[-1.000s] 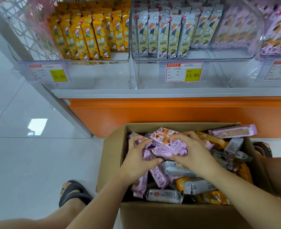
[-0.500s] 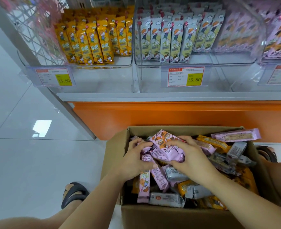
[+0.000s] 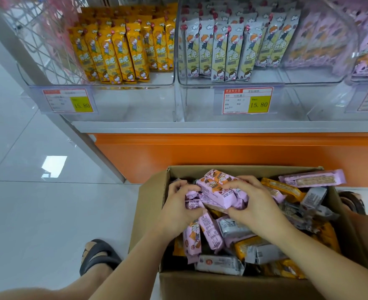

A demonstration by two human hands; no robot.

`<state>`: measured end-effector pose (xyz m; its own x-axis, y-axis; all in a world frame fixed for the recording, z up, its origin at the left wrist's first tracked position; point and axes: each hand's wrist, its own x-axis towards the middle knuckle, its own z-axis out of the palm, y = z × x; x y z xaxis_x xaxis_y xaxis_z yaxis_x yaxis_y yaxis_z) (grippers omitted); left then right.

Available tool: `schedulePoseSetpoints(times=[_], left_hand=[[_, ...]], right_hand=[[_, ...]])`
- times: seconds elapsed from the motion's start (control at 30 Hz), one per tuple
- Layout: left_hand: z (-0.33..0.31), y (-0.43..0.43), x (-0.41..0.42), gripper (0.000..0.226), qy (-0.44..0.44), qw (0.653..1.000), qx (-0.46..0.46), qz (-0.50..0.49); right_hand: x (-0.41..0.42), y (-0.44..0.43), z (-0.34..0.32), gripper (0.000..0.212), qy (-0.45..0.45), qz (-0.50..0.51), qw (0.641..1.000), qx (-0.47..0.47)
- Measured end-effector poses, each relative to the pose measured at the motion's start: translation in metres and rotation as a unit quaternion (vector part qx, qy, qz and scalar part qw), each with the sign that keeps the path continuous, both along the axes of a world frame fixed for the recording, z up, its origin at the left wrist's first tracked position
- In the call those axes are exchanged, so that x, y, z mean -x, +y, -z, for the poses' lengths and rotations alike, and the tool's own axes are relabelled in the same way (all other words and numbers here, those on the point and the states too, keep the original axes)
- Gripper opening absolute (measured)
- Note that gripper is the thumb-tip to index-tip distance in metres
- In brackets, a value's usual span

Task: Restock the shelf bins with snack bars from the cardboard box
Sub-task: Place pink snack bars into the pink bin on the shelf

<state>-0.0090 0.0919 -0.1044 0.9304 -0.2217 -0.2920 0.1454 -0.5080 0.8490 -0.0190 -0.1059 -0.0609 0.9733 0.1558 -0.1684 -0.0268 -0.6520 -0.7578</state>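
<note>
An open cardboard box (image 3: 150,198) on the floor holds a jumble of purple, orange and grey snack bars. Both hands are inside it around a bunch of purple bars (image 3: 217,191). My left hand (image 3: 179,210) grips the bunch's left end with curled fingers. My right hand (image 3: 252,202) grips its right side from above. Above, clear shelf bins hold upright bars: orange ones (image 3: 122,50) at left, grey ones (image 3: 228,48) in the middle, purple ones (image 3: 321,40) at right.
Price tags (image 3: 248,101) hang on the bin fronts above an orange shelf base (image 3: 200,152). A slanted metal post (image 3: 85,139) runs down at left. My sandalled foot (image 3: 98,255) stands left of the box on the glossy white floor; another sandal (image 3: 352,201) shows at right.
My hands have drawn closer together and gathered the purple bars into a tighter bunch, lifting it slightly. The view has tilted a little lower and nearer the shelf.
</note>
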Motion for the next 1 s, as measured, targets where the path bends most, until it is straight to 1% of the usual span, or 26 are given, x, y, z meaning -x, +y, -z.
schedulePoseSetpoints(times=[0.17, 0.33, 0.4, 0.5, 0.53, 0.67, 0.8, 0.87, 1.0], left_hand=[[-0.012, -0.002, -0.008, 0.038, -0.064, 0.998, -0.009, -0.019], [-0.029, -0.009, -0.008, 0.036, -0.116, 0.993, -0.004, -0.019], [-0.042, -0.015, -0.007, 0.039, -0.146, 0.989, -0.005, -0.010], [-0.067, -0.022, -0.001, 0.037, -0.187, 0.982, -0.011, -0.001], [-0.076, -0.025, 0.001, 0.037, -0.201, 0.979, -0.017, 0.003], [-0.113, -0.032, 0.005, 0.040, -0.246, 0.969, 0.014, 0.026], [-0.163, -0.041, 0.009, 0.037, -0.295, 0.954, 0.011, 0.051], [-0.189, -0.046, 0.013, 0.037, -0.318, 0.946, 0.018, 0.063], [-0.230, -0.063, 0.012, 0.037, -0.361, 0.927, 0.004, 0.100]], right_hand=[[0.000, 0.000, -0.008, 0.052, -0.029, 0.037, 0.998, -0.045], [-0.003, -0.004, -0.015, 0.047, -0.052, 0.060, 0.996, -0.042], [-0.003, -0.006, -0.024, 0.045, -0.060, 0.064, 0.995, -0.041], [0.000, -0.012, -0.041, 0.044, -0.088, 0.073, 0.992, -0.046], [0.003, -0.014, -0.049, 0.045, -0.100, 0.076, 0.991, -0.049], [0.012, -0.025, -0.083, 0.050, -0.159, 0.082, 0.983, -0.051], [0.022, -0.035, -0.129, 0.042, -0.192, 0.076, 0.977, -0.054], [0.027, -0.040, -0.151, 0.042, -0.210, 0.071, 0.973, -0.062], [0.034, -0.057, -0.193, 0.040, -0.262, 0.080, 0.961, -0.047]])
